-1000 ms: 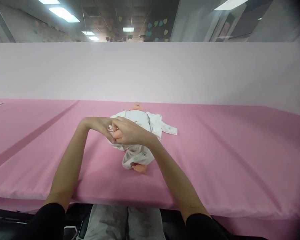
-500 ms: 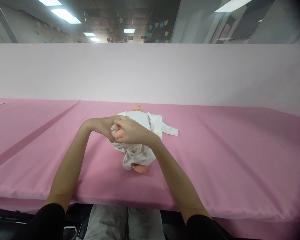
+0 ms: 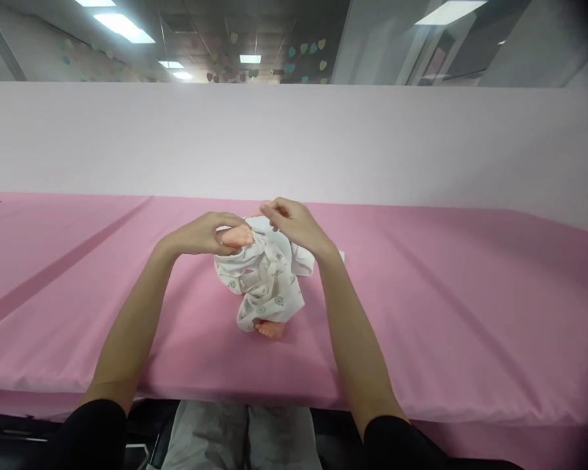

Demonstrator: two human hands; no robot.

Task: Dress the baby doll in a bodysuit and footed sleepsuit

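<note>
Where the right hand hovers, the doll's hidden.

On the table, a doll lies with its lower foot at six o'clock and its raised foot at ten, in the left hand. The right hand is at one; a wall stands behind at twelve.

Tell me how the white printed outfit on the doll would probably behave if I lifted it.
The outfit is likely floppy, since it bunches in soft folds. It probably wouldn't roll, lying crumpled. It may catch on the doll's nearer foot, which pokes out of the cloth.
</note>
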